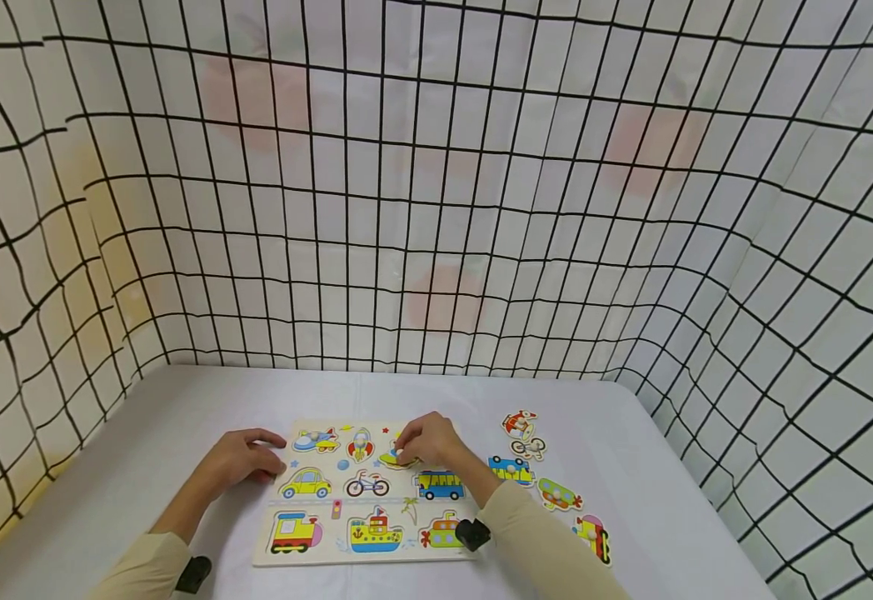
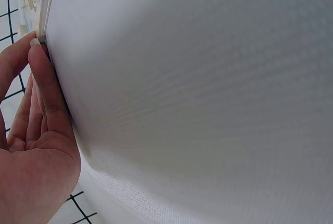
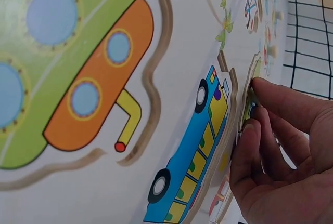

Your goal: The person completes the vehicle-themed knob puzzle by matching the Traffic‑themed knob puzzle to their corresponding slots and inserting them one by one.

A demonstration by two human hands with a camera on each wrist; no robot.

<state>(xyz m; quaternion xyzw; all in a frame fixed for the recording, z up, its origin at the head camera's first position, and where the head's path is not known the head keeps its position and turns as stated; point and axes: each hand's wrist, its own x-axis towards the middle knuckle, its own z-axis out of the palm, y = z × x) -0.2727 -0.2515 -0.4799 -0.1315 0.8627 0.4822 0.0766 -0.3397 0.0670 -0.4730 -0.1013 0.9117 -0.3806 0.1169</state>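
A wooden peg puzzle board printed with vehicles lies flat on the table. My right hand is over its upper right part and pinches a yellow-green flying-saucer puzzle piece between thumb and fingers. Seen from the right wrist, that piece lies close over the board, beside the printed bus. My left hand rests at the board's left edge, thumb and forefinger touching it; the left wrist view shows these fingertips at the edge. Knobbed plane and rocket pieces sit in the top row.
Loose pieces lie right of the board: a red one, a bicycle, a bus, a submarine and a train. Black grid netting over white cloth surrounds the table on the back and sides.
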